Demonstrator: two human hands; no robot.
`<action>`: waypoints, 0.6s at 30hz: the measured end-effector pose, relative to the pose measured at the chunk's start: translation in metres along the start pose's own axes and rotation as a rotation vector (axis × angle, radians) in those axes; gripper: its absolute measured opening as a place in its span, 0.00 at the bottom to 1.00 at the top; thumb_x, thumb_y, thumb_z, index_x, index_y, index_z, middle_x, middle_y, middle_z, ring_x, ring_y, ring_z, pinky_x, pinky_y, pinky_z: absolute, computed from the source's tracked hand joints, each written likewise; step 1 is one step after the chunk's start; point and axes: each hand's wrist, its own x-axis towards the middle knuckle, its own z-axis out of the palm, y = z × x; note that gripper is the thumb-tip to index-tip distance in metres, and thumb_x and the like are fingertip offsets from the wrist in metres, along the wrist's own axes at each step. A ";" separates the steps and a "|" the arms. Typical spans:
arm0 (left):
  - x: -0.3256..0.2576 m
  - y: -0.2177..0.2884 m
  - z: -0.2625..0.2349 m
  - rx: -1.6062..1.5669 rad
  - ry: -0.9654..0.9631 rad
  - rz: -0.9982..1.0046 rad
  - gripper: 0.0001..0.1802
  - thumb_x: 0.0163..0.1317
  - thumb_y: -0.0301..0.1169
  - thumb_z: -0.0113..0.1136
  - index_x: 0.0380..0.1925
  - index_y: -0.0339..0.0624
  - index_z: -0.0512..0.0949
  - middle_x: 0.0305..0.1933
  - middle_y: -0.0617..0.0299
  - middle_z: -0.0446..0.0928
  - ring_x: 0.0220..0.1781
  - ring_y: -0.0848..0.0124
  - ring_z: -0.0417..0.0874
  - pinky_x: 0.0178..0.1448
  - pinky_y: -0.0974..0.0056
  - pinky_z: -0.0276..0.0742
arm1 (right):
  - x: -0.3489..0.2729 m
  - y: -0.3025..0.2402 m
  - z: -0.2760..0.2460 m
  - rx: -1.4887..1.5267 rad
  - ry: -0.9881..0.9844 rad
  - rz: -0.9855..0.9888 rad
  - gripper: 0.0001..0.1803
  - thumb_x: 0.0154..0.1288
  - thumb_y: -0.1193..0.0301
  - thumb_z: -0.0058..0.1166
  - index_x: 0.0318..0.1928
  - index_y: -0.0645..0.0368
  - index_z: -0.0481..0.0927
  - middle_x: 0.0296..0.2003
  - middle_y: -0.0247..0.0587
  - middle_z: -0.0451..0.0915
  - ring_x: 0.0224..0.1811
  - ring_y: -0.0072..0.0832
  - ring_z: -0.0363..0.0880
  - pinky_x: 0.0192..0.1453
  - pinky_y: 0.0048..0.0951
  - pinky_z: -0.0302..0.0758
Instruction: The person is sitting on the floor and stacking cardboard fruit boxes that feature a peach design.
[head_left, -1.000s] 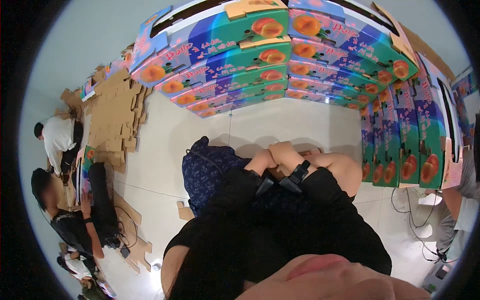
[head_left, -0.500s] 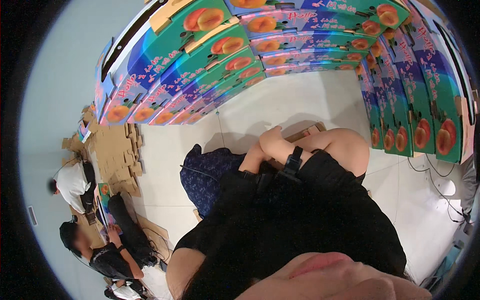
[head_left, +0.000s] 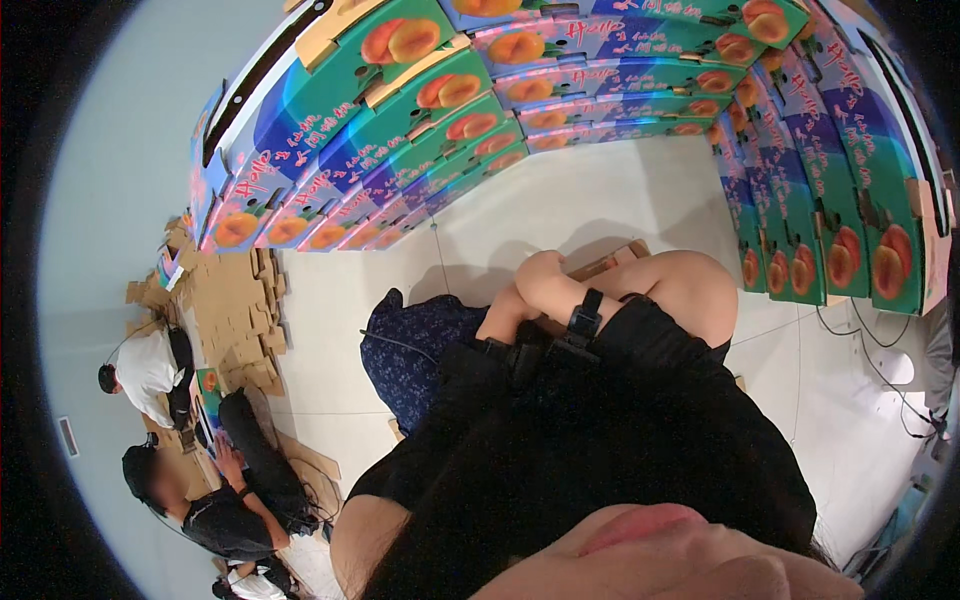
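My right hand point(head_left: 545, 280) rests low in front of my body, bent over by my bare knee point(head_left: 690, 285). A black strap point(head_left: 584, 318) with a small device circles that arm. Close beside it, partly under it, lies my left hand point(head_left: 506, 312), with another dark strap at its wrist. The fingers of both hands are folded away from view, so whether they hold anything is hidden. Just beyond the right hand a piece of brown cardboard point(head_left: 610, 262) shows on the floor. Dark blue patterned cloth point(head_left: 415, 345) spreads to the left of my hands.
Stacked cartons printed with peaches form walls at the left point(head_left: 330, 170), far side point(head_left: 600, 85) and right point(head_left: 845, 190). Flattened brown cardboard point(head_left: 230, 305) lies at the left. A co-worker in black point(head_left: 225, 520) and one in white point(head_left: 150, 370) sit there. Cables point(head_left: 870, 345) trail at the right.
My right hand's outline at its far end has become rounder, with a slight shift. The co-worker in black has moved a hand slightly over the printed carton. My arms otherwise stay put.
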 end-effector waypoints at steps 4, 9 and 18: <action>-0.046 0.082 -0.058 -0.096 -0.020 -0.087 0.33 0.36 0.33 0.75 0.48 0.45 0.79 0.52 0.52 0.79 0.55 0.61 0.78 0.54 0.56 0.74 | -0.010 0.004 -0.002 0.025 0.061 0.030 0.21 0.56 0.65 0.57 0.52 0.53 0.81 0.54 0.42 0.78 0.55 0.42 0.76 0.55 0.56 0.72; -0.047 0.067 -0.062 0.013 -0.111 -0.078 0.33 0.42 0.48 0.68 0.52 0.53 0.76 0.56 0.51 0.75 0.61 0.55 0.73 0.60 0.56 0.70 | -0.013 -0.001 -0.006 0.013 0.055 -0.013 0.21 0.58 0.65 0.55 0.52 0.53 0.81 0.54 0.43 0.78 0.55 0.43 0.77 0.55 0.56 0.72; -0.047 0.105 -0.071 0.236 -0.037 -0.020 0.34 0.43 0.50 0.66 0.53 0.55 0.76 0.55 0.48 0.75 0.58 0.51 0.74 0.60 0.53 0.70 | 0.015 0.008 0.028 0.030 0.269 -0.029 0.26 0.59 0.67 0.52 0.61 0.53 0.73 0.52 0.44 0.79 0.54 0.44 0.77 0.53 0.59 0.70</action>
